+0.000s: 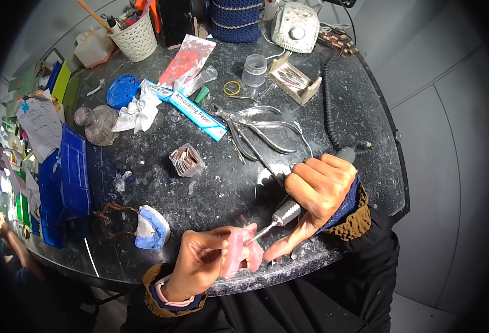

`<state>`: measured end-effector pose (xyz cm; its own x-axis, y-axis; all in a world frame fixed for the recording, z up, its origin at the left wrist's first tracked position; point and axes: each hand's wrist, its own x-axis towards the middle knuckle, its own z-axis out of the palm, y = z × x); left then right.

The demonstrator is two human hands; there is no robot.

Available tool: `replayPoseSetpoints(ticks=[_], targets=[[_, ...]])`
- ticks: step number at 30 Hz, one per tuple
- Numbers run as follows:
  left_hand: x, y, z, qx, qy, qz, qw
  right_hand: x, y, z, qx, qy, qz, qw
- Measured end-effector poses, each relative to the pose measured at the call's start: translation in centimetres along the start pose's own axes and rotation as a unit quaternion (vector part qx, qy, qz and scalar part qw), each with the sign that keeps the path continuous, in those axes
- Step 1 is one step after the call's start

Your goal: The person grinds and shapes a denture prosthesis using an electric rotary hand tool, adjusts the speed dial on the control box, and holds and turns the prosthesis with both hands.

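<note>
Presently: denture (234, 252) held at handpiece (286, 212)

Left hand (197, 258) pinches the denture between thumb and fingers; right hand (319, 191) wraps around the handpiece, bit (260, 233) at the denture. Left of the left hand: dental model (151, 228); beyond the right hand: pliers (234, 117).

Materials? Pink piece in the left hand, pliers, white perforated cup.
Pink piece: probably acrylic resin or wax; smooth, faintly glossy, evenly tinted.
Pliers: metal, likely steel; polished, silvery, bright highlights.
White perforated cup: likely moulded plastic; regular holes, low sheen.
</note>
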<state>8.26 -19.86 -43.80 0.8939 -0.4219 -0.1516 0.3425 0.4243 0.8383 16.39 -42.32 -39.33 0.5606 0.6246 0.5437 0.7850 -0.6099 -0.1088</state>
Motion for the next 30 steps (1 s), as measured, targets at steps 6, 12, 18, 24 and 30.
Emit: replayPoseSetpoints(ticks=[6,12,18,24,30], targets=[[-0.1,-0.2,-0.1,0.028,0.017,0.004,0.999,-0.5,0.1,0.3,0.013,0.015,-0.031,0.999],[0.1,0.7,0.3,-0.024,0.044,0.012,0.999,-0.5,0.1,0.2,0.017,-0.003,-0.041,0.999],[0.0,0.5,0.2,-0.038,0.043,0.042,0.997,-0.3,0.0,0.2,0.001,0.001,-0.043,0.999],[-0.2,0.2,-0.6,0.043,0.029,0.042,0.998,-0.3,0.1,0.4,-0.018,0.022,-0.041,0.999],[-0.2,0.0,-0.7,0.042,0.044,0.044,0.997,-0.4,-0.1,0.7,-0.023,0.022,-0.039,0.999]])
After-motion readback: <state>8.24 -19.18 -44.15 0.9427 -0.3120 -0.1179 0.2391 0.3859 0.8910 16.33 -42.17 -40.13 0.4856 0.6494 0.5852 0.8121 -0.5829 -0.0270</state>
